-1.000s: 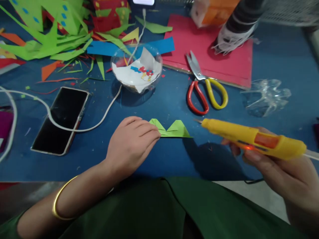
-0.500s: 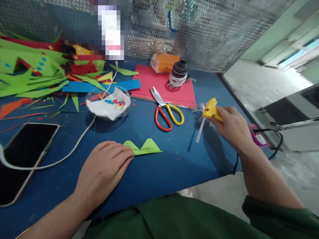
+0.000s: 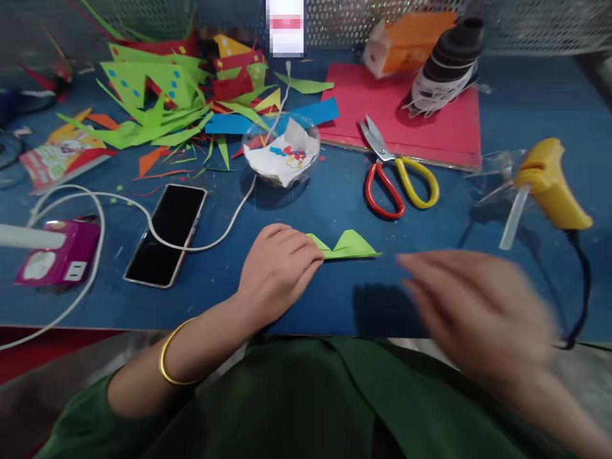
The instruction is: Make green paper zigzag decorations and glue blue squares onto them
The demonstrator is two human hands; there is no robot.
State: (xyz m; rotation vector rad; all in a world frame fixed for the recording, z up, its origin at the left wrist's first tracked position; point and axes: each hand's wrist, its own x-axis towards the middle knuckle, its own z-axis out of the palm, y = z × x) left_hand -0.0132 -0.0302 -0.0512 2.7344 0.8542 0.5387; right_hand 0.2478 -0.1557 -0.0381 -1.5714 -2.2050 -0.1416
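Observation:
My left hand (image 3: 283, 273) rests on the blue table with its fingers closed over the left end of a folded green paper piece (image 3: 352, 245). Two pointed peaks of the paper stick out to the right of the fingertips. My right hand (image 3: 478, 312), smeared by motion, hovers over the table right of the paper, touching neither it nor the glue gun. The yellow glue gun (image 3: 552, 182), a clear glue stick poking from it, stands at the right on its own. Scissors (image 3: 382, 153) with one red and one yellow handle lie beyond the paper.
A clear bowl (image 3: 282, 162) holds white paper and tiny coloured bits. Green cut-outs (image 3: 153, 108) pile up at the back left. A phone (image 3: 167, 233) lies under a white cable. Behind the scissors, red sheets (image 3: 349, 95) carry a thread-wound black spool (image 3: 447, 67) and an orange box (image 3: 411, 41).
My right hand has let go of the glue gun and moved left toward the green paper. My left hand stays on the paper. The view has turned, showing more of the table's left side.

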